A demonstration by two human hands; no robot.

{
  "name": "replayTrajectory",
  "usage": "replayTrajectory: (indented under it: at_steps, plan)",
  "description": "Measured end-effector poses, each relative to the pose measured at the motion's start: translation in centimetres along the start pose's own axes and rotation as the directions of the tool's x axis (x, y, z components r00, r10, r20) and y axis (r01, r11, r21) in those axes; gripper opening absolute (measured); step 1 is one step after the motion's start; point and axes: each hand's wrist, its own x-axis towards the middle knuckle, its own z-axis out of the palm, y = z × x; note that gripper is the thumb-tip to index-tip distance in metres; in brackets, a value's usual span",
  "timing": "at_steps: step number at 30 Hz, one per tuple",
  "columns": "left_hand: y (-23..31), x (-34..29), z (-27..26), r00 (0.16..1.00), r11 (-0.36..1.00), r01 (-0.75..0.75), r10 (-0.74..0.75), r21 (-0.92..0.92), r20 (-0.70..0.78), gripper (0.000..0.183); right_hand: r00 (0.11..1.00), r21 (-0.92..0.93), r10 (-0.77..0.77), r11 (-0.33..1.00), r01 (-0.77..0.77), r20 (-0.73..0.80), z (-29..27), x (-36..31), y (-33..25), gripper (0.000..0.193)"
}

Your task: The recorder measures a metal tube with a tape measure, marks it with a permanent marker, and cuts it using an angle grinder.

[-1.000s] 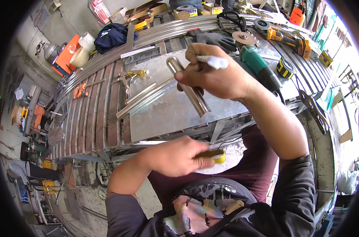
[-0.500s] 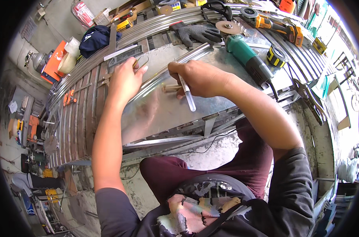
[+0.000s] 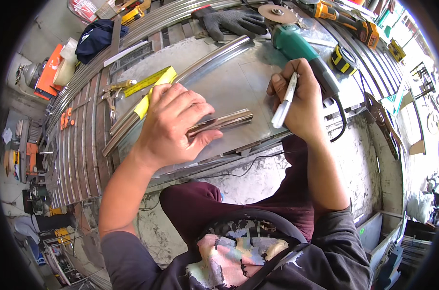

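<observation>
My left hand [image 3: 173,123] is closed around a short piece of shiny metal tube [image 3: 234,119], which sticks out to the right above the metal sheet [image 3: 251,84]. A white marker pen [image 3: 288,99] is gripped in my right hand [image 3: 304,96], its white end pointing down and left. Behind my left fingers lies a yellow strip with dark markings [image 3: 149,83], sharply angled near its upper end; whether those fingers touch it I cannot tell. It lies by the long shiny metal tubes [image 3: 212,58], which run diagonally across the sheet. My left hand covers part of them.
A green angle grinder [image 3: 299,48] lies just beyond my right hand, its cord hanging over the table edge. Around it are a tape measure [image 3: 343,59], a yellow cordless grinder [image 3: 343,19] and grey gloves [image 3: 229,21]. Orange clamps [image 3: 66,118] rest on the slats at left.
My left hand has come nearer and now holds the short tube, which was by my right hand. My right hand has moved right with the marker. The yellow strip has come into view.
</observation>
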Motion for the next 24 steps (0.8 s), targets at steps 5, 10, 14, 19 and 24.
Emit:
replayTrajectory:
  at_steps: [5,10,14,19,24]
  plan:
    - [0.3,-0.4,0.2,0.998,0.998,0.007,-0.002,-0.068,0.069,0.043,0.998,0.122,0.027,0.992,-0.034,0.056,-0.5,0.1,0.1,0.021]
    - [0.7,-0.4,0.5,0.997,0.992,0.026,-0.017,-0.124,0.075,0.042,0.999,0.053,-0.019,0.998,0.017,0.045,-0.4,-0.1,0.8,0.022]
    - [1.0,-0.5,0.6,0.998,0.990,0.020,-0.011,-0.139,0.063,0.039,0.997,0.028,-0.073,0.997,0.072,0.036,-0.4,-0.1,1.1,0.022]
    - [-0.5,-0.8,1.6,0.994,0.992,0.108,-0.107,-0.065,0.007,0.028,0.998,0.029,-0.043,0.999,0.042,0.050,-0.6,0.3,0.9,0.023]
    - [-0.6,-0.9,1.6,0.983,0.980,0.177,-0.181,-0.093,-0.027,0.032,0.995,-0.073,-0.100,0.992,0.102,0.029,-0.7,0.4,2.1,0.028]
